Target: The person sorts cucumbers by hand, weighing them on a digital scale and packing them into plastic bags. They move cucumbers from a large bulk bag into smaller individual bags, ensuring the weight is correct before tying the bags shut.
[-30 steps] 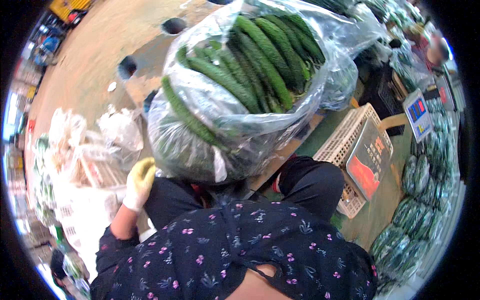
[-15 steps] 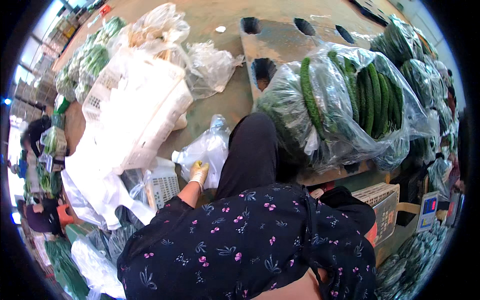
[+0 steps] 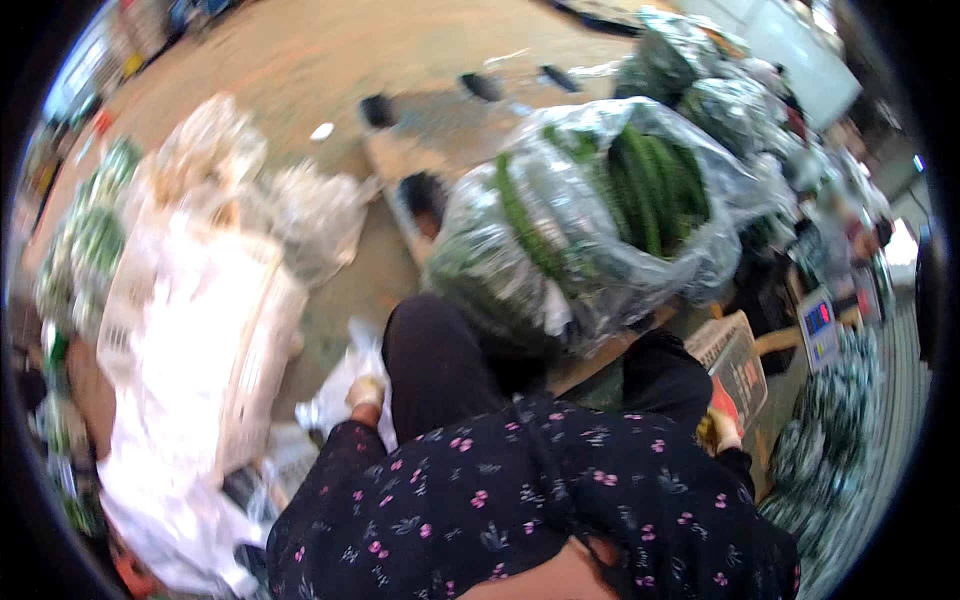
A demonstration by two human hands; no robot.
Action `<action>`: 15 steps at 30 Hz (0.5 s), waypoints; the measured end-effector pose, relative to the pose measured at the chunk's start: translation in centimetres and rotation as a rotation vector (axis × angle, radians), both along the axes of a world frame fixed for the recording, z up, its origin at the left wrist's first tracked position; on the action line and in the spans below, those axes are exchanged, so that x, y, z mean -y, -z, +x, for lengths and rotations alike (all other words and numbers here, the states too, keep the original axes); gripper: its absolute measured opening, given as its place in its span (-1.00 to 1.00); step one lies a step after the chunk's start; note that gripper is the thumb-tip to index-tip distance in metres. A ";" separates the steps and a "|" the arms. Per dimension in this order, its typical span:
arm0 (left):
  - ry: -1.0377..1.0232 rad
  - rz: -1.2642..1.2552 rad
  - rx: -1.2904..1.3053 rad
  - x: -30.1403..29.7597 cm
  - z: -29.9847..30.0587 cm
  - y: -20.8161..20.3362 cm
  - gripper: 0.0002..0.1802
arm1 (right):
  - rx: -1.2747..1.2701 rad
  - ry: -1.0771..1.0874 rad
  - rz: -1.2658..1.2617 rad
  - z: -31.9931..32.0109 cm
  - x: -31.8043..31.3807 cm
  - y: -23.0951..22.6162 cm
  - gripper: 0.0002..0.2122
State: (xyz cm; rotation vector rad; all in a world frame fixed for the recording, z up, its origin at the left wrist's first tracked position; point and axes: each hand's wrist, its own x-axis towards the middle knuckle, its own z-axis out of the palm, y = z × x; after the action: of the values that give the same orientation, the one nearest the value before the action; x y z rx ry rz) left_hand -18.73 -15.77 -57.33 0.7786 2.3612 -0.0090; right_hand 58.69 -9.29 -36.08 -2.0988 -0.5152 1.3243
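**Brown floor (image 3: pixel 270 70) of a produce hall: cucumbers (image 3: pixel 655 195) at the knees, hands low at either side**

A flat pallet (image 3: pixel 445 135) with dark holes lies ahead, and the clear bag (image 3: pixel 480 250) of cucumbers rests on it, just beyond the left knee (image 3: pixel 430 350) and right knee (image 3: pixel 670 375). Its mouth gapes upward, probably so the contents stay within easy reach of a seated person; one cucumber lies apart from the main bunch, toward the left. A white crate (image 3: pixel 265 340) heaped with pale plastic stands on the left, likely to keep it handy. At the right, a display unit (image 3: pixel 820 330) faces the person, presumably for easy reading.

The left hand (image 3: pixel 366 390) is beside the left knee, against a thin white bag (image 3: pixel 332 400); blur hides the fingers, so I cannot tell whether its grip is closed on the plastic. The gloved right hand (image 3: pixel 722 430) is at the lower edge of a dark panel with a red patch (image 3: pixel 742 370). How far that grip opens, or whether it holds anything, I cannot tell either.
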 end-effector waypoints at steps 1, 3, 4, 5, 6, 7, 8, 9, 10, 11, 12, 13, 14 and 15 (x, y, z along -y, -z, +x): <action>0.046 0.088 0.075 0.7 -1.2 1.7 -0.47 | 0.049 0.020 0.078 -1.2 -0.9 -1.2 -0.85; 0.326 0.050 0.177 -1.7 -0.9 1.1 -0.47 | 0.209 0.036 0.268 -0.1 -1.6 -3.2 -0.82; 0.274 0.097 0.111 -0.4 -3.1 3.1 -0.48 | 0.185 -0.073 0.296 -1.8 -4.3 -5.4 -0.84; 0.221 0.220 0.164 -1.7 -1.7 1.7 -0.48 | 0.156 -0.067 0.503 -0.4 -3.6 -5.8 -0.87; 0.268 0.231 0.166 -2.0 -1.4 -0.9 -0.52 | 0.197 -0.092 0.470 -2.3 -4.4 -8.1 -0.78; 0.305 0.416 0.252 -2.5 -1.7 -2.4 -0.58 | 0.192 -0.139 0.618 -3.3 -5.6 -9.1 -0.77; 0.175 0.431 0.227 -2.9 -0.9 -5.4 -0.76 | 0.230 -0.163 0.601 -5.4 -6.4 -10.8 -0.74; 0.170 0.574 0.135 -2.4 -1.2 -7.3 -0.80 | 0.230 -0.263 0.669 -8.8 -7.6 -12.7 -0.71; 0.183 0.709 0.233 -2.6 -0.9 -10.4 -0.87 | 0.206 -0.304 0.692 -12.7 -8.1 -14.7 -0.69; 0.058 0.704 0.413 -3.2 0.4 -15.0 -0.90 | 0.086 -0.282 0.754 -17.7 -7.8 -17.2 -0.74; 0.096 0.857 0.478 -3.3 0.9 -17.6 -0.92 | 0.071 -0.436 0.780 -19.1 -8.6 -16.8 -0.72; 0.130 0.987 0.533 -3.3 1.8 -20.2 -0.91 | 0.024 -0.580 0.823 -21.8 -9.0 -16.8 -0.71; 0.161 1.114 0.594 -3.4 3.1 -22.7 -0.91 | 0.015 -0.734 0.828 -24.9 -8.9 -17.3 -0.69; 0.256 1.147 0.507 -3.5 4.4 -25.0 -0.92 | -0.143 -0.860 0.780 -27.6 -9.0 -17.2 -0.67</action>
State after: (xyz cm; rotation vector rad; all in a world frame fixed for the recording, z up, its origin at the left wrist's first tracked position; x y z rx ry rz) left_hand -14.34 -12.23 -32.29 1.3680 1.6143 1.3462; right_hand 31.14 -0.31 -18.92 -1.1304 -1.6722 1.3439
